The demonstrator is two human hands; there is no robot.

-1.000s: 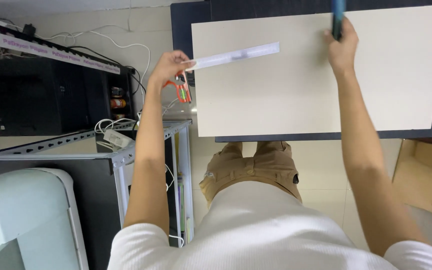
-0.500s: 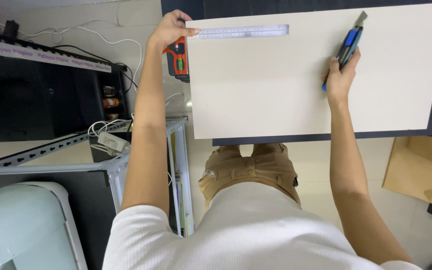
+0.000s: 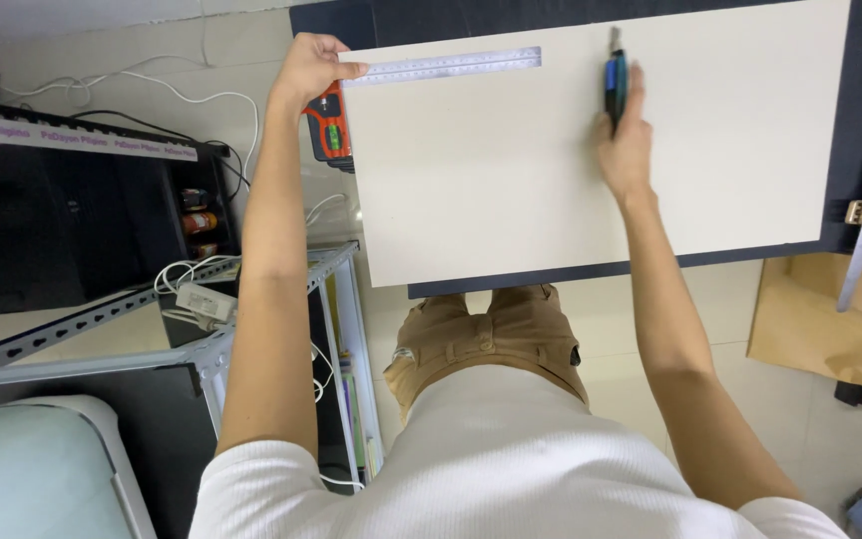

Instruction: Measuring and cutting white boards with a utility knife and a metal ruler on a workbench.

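Pinning a thin steel ruler (image 3: 441, 66) flat at the cream board's (image 3: 511, 190) far left corner, the left hand (image 3: 309, 68) clamps its end, while the right hand (image 3: 627, 140), well apart, grips a light blue utility knife (image 3: 615, 85) on the stiff, smooth board, judged prone to slipping.

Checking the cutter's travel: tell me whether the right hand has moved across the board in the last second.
Yes. The right hand with the blue cutter has shifted left across the board, from near its far right corner toward the ruler.

My left hand (image 3: 306, 68) grips the orange head of a square (image 3: 329, 122) at the cream board's (image 3: 571, 170) left edge, its steel blade (image 3: 446, 66) lying flat across the top. My right hand (image 3: 626, 145) holds a blue utility knife (image 3: 615, 88), tip on the board, right of the blade's end.
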